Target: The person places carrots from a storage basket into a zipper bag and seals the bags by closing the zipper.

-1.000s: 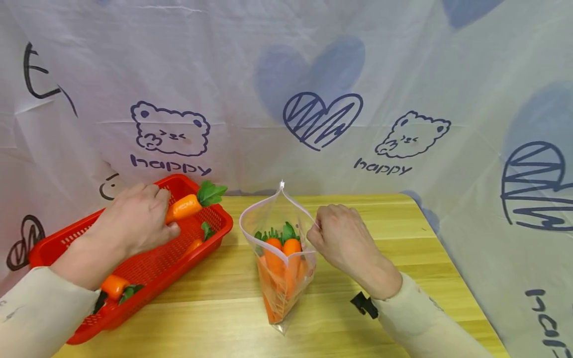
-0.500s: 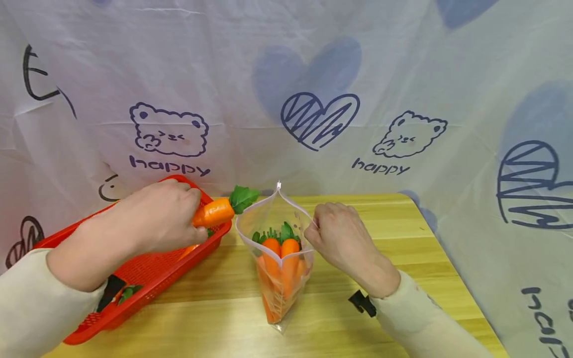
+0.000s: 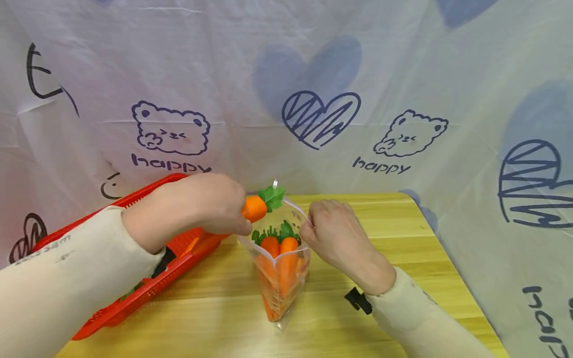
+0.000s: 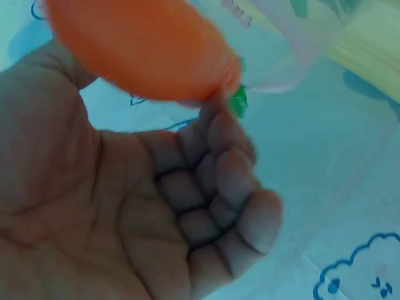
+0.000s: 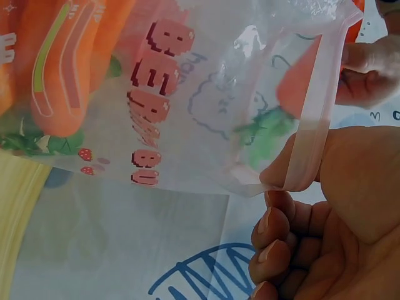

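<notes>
My left hand point(image 3: 208, 201) pinches an orange carrot point(image 3: 255, 209) with green leaves, held at the left side of the bag's mouth. In the left wrist view the carrot point(image 4: 150, 50) lies between thumb and fingertips, the other fingers curled. A clear zip bag point(image 3: 293, 283) with a pink rim stands with its mouth spread, and several carrots point(image 3: 288, 248) are inside, leaves up. My right hand point(image 3: 342, 241) pinches the bag's right rim. The right wrist view shows its thumb over the rim of the bag point(image 5: 212, 125), which bears pink printed letters.
A red plastic basket point(image 3: 105, 315) stands at the left, partly covered by my left arm, with a carrot point(image 3: 197, 244) in it. The wooden table point(image 3: 403, 233) lies underneath. A white cloth point(image 3: 250, 74) with bear and heart drawings hangs behind.
My left hand has carried the carrot rightward from over the red basket to the bag's mouth. The right hand keeps its grip on the rim, shifting slightly left.
</notes>
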A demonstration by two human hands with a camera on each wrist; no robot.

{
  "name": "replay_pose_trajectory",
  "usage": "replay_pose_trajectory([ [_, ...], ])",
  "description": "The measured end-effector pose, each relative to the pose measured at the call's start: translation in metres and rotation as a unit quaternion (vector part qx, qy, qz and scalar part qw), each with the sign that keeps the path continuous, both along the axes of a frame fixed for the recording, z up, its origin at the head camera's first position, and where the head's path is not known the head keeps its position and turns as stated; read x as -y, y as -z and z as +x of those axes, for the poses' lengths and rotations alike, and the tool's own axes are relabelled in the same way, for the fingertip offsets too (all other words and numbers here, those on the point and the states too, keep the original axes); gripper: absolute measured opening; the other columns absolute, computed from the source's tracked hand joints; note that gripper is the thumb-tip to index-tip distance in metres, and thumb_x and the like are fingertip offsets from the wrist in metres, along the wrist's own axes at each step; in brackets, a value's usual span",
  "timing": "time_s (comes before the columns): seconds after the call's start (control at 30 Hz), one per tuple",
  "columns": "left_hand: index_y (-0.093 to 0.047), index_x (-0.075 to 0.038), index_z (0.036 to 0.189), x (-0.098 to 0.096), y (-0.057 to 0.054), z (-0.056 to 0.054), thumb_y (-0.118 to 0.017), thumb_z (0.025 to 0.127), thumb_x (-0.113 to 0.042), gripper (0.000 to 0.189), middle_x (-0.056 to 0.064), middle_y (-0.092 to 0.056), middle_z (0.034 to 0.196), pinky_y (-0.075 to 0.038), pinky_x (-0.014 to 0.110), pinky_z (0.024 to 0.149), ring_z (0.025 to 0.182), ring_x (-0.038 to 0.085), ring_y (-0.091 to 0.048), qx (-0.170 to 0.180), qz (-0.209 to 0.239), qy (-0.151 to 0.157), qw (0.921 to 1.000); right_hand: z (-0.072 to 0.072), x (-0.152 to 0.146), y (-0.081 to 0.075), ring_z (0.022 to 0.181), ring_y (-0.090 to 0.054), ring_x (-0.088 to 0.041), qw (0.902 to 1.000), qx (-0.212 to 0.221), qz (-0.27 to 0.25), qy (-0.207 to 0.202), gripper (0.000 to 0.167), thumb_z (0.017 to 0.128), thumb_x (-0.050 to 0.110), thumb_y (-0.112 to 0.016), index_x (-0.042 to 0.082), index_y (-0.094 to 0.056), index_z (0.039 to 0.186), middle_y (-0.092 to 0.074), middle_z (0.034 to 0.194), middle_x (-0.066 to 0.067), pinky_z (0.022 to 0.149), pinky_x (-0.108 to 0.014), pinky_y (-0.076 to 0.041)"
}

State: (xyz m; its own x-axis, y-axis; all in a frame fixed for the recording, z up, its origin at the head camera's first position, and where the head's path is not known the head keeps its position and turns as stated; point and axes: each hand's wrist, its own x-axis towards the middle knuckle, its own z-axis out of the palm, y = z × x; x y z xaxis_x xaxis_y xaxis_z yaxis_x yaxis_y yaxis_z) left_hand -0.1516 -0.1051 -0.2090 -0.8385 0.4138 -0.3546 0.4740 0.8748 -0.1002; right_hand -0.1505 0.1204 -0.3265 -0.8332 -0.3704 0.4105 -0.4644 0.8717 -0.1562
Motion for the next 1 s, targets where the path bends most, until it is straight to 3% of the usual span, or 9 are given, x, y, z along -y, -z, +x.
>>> replay_pose_trajectory([
  [0.17,-0.065,-0.016,0.078,-0.020,0.003,-0.012,-0.055,0.086,-0.047,0.034,0.001,-0.060,0.084,-0.044,0.035,0.074,0.080,0.019,-0.057,0.109,-0.059,-0.004,0.9923,0.000,0.003,-0.002,0.058,-0.043,-0.016,1.0000,-0.003,-0.002,-0.007,0.018,0.076,0.012,-0.056,0.018,-0.047,0.061,-0.044,0.058,0.004,0.061,-0.031,-0.037],
  [0.27,-0.072,-0.013,0.073,-0.030,0.009,-0.020,-0.051,0.090,-0.047,0.043,0.001,-0.068,0.079,-0.039,0.032,0.069,0.075,0.016,-0.055,0.171,-0.055,-0.020,0.9835,0.000,0.005,-0.002,0.057,-0.043,-0.016,0.9999,-0.008,0.000,-0.010,0.018,0.076,0.013,-0.056,0.018,-0.047,0.061,-0.043,0.058,0.004,0.060,-0.031,-0.037],
  [0.37,-0.072,-0.015,0.062,-0.038,0.018,-0.029,-0.047,0.093,-0.048,0.052,-0.002,-0.069,0.073,-0.039,0.031,0.062,0.068,0.014,-0.052,0.199,-0.037,-0.035,0.9787,0.001,0.006,-0.003,0.057,-0.043,-0.016,0.9999,-0.012,0.000,-0.011,0.018,0.076,0.013,-0.058,0.017,-0.048,0.062,-0.044,0.058,0.004,0.060,-0.031,-0.037],
  [0.6,-0.060,-0.021,0.060,-0.055,0.044,-0.038,-0.046,0.093,-0.040,0.041,-0.006,-0.049,0.064,-0.032,0.029,0.062,0.061,0.013,-0.040,0.170,-0.030,-0.048,0.9838,0.002,0.009,-0.003,0.059,-0.044,-0.015,0.9998,-0.008,0.002,-0.016,0.015,0.076,0.015,-0.061,0.017,-0.051,0.064,-0.046,0.061,0.005,0.060,-0.031,-0.038],
  [0.7,-0.059,-0.020,0.064,-0.061,0.054,-0.038,-0.050,0.093,-0.042,0.038,-0.007,-0.050,0.062,-0.034,0.030,0.062,0.061,0.012,-0.045,0.163,-0.017,-0.078,0.9835,0.003,0.010,-0.002,0.059,-0.044,-0.015,0.9997,-0.013,0.003,-0.020,0.016,0.077,0.016,-0.062,0.017,-0.052,0.065,-0.046,0.061,0.005,0.059,-0.031,-0.037],
  [0.83,-0.063,-0.019,0.069,-0.066,0.066,-0.036,-0.056,0.091,-0.043,0.033,-0.006,-0.055,0.068,-0.039,0.031,0.064,0.064,0.013,-0.051,0.125,0.003,-0.122,0.9847,0.004,0.012,-0.002,0.058,-0.044,-0.014,0.9995,-0.019,0.000,-0.026,0.017,0.077,0.016,-0.061,0.017,-0.051,0.064,-0.045,0.060,0.005,0.059,-0.031,-0.037],
  [1.0,-0.069,-0.021,0.066,-0.068,0.079,-0.033,-0.058,0.090,-0.035,0.030,-0.006,-0.057,0.073,-0.043,0.031,0.063,0.065,0.012,-0.053,0.078,0.005,-0.136,0.9876,0.005,0.011,-0.002,0.058,-0.044,-0.014,0.9991,-0.024,-0.008,-0.033,0.017,0.075,0.014,-0.062,0.017,-0.050,0.063,-0.045,0.059,0.006,0.059,-0.031,-0.038],
])
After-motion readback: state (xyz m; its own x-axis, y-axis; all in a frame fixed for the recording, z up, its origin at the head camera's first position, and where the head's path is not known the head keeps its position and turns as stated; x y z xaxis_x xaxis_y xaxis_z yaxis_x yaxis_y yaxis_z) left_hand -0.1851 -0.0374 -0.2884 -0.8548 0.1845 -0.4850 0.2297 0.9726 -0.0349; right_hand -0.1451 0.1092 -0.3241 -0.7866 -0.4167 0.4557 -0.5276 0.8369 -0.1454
